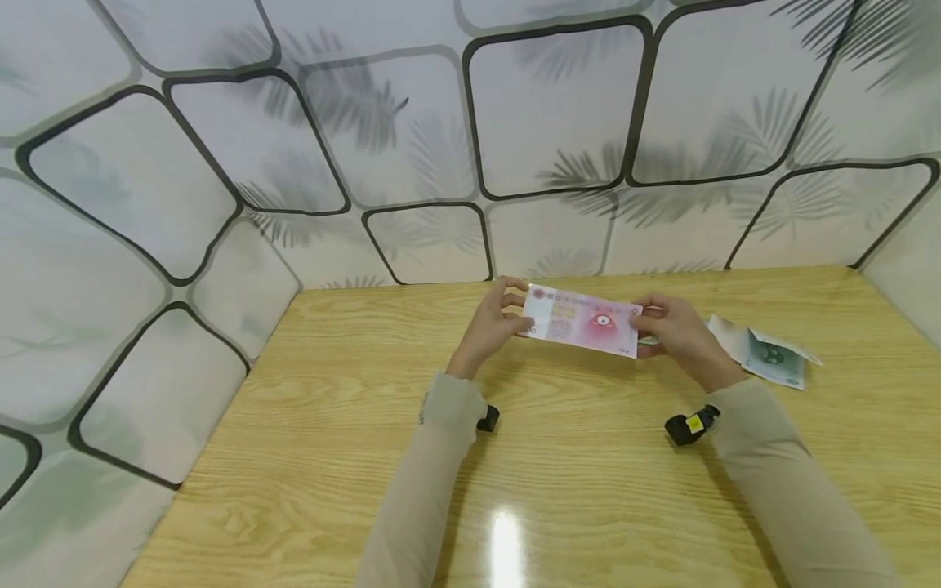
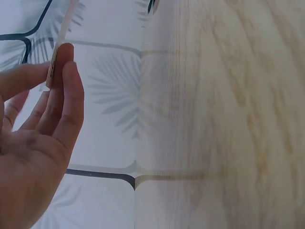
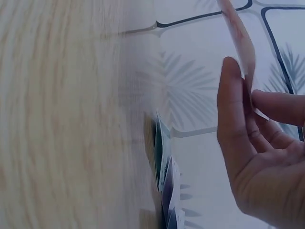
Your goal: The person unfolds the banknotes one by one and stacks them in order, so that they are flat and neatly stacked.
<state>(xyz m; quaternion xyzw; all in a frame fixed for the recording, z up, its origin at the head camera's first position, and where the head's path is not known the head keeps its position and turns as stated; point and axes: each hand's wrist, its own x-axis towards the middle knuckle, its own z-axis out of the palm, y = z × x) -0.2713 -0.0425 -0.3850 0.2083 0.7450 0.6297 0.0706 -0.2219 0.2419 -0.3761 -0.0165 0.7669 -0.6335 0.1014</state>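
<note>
Banknote, pink with a paler left end, is stretched between two hands above the far part of the surface, printed face toward the head camera, its right end a little lower than its left. The left hand pinches the left end, thumb in front and fingertips behind, as the left wrist view also shows. The right hand pinches the opposite end between thumb and fingers. A sliver of green shows beside the right fingers; what it belongs to cannot be told.

Just beyond the right hand, a creased green note lies on the surface among paler folded pieces; the right wrist view shows them with folds sticking up. Beige sleeves cover both forearms, and a black device sits at each wrist. Light wood grain runs across the surface, with a bright glare near the front. Behind rises a pale wall, patterned with dark rounded outlines and grey fronds.
</note>
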